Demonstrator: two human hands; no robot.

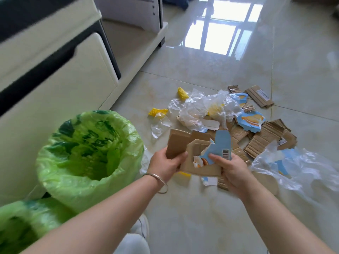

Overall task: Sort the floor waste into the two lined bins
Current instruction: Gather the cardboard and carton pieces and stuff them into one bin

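Brown card pieces (185,143) are in both hands, held above the floor (229,61) beside the near bin (88,153). The left hand (166,163) grips a plain brown piece, thumb on top. The right hand (230,170) grips a stack of torn card with a blue scrap (222,143) on top that has a barcode. The fingers under the stack are hidden, and more card hangs below the right hand, partly covered.

The near bin has a green liner with dark print that is too blurry to read. A second bin (20,228), also lined in green, is cut off at the bottom left corner.

Past the hands lies the waste pile (229,114): ribbed brown card, blue box scraps with a cake picture, crumpled clear plastic (198,109) and yellow foam bits (182,94). A clear bag (297,167) lies to the right, with something blue showing dimly through it.

A silver bangle (159,182) sits on the left wrist. A cream cabinet (55,70) stands on the left, blurred.
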